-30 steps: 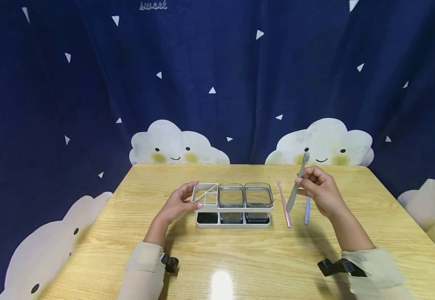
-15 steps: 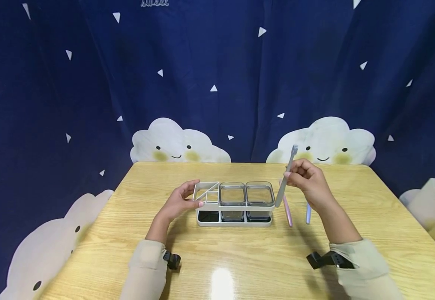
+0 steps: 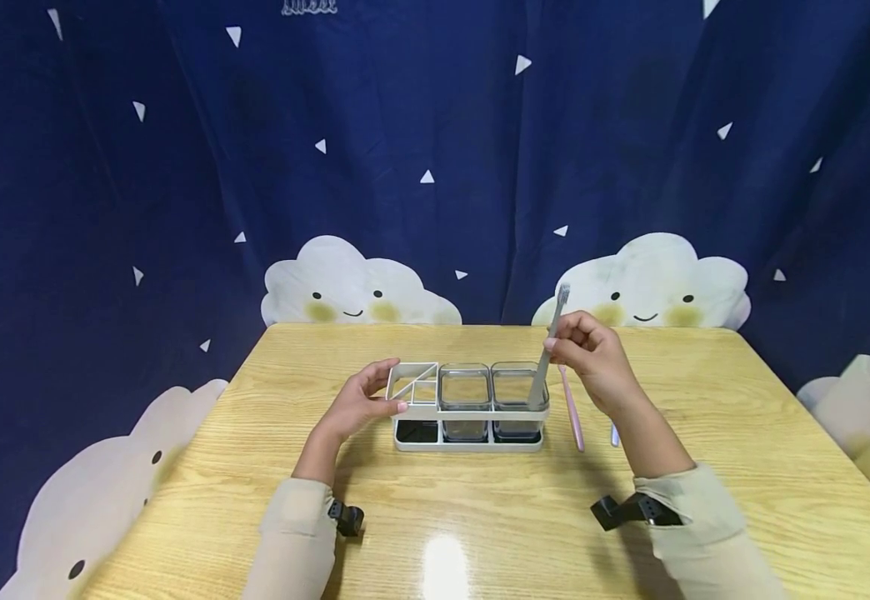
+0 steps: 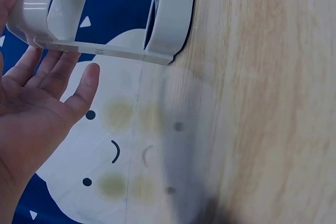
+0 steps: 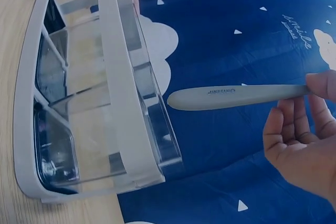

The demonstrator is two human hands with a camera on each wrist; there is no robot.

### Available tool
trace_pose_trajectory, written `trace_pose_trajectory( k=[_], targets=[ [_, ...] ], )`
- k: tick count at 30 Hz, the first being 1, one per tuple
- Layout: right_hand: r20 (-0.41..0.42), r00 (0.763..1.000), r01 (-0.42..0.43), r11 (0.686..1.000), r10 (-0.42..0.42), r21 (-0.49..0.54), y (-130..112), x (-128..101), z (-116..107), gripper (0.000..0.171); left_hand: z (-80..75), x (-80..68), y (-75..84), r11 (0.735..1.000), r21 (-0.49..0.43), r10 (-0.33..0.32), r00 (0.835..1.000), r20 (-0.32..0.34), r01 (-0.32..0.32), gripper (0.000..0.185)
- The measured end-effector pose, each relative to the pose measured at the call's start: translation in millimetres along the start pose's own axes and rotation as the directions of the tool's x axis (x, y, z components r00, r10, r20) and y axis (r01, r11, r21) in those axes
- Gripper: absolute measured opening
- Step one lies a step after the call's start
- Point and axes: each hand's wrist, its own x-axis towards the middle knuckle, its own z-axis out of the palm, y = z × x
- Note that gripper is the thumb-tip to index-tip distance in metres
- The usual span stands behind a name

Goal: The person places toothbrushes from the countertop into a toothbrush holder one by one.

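Observation:
My left hand point(image 3: 352, 410) grips the left end of a white toothbrush holder point(image 3: 420, 412), thumb at the front and fingers behind. Two clear square cups stand in it: a middle cup point(image 3: 465, 431) and a right cup point(image 3: 513, 429). The holder's left section has a divided top. Between thumb and fingers, my right hand point(image 3: 592, 367) pinches a grey toothbrush point(image 3: 545, 362), bristles up and tilted. In the right wrist view, the rounded handle end of this toothbrush point(image 5: 210, 98) points at the right cup's open top, slightly apart from the rim.
Right of the holder, a pink toothbrush point(image 3: 573, 414) lies on the wooden table point(image 3: 420, 500). Further right is a blue toothbrush point(image 3: 615, 435), mostly hidden by the right hand and wrist. A dark blue curtain point(image 3: 405, 108) with clouds hangs behind the table.
My right hand has carried the grey toothbrush leftward, from above the pink toothbrush to over the right cup. The left hand and the holder have stayed in place.

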Motion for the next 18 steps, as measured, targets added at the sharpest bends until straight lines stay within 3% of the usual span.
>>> trace_pose_trajectory(
  k=[18],
  targets=[
    [0.039,0.999,-0.006,0.998,0.009,-0.064,9,17,30,0.015,0.2,-1.0,0.6,1.0,0.0,0.001,1.0,-0.013,-0.001,0.072]
  ],
)
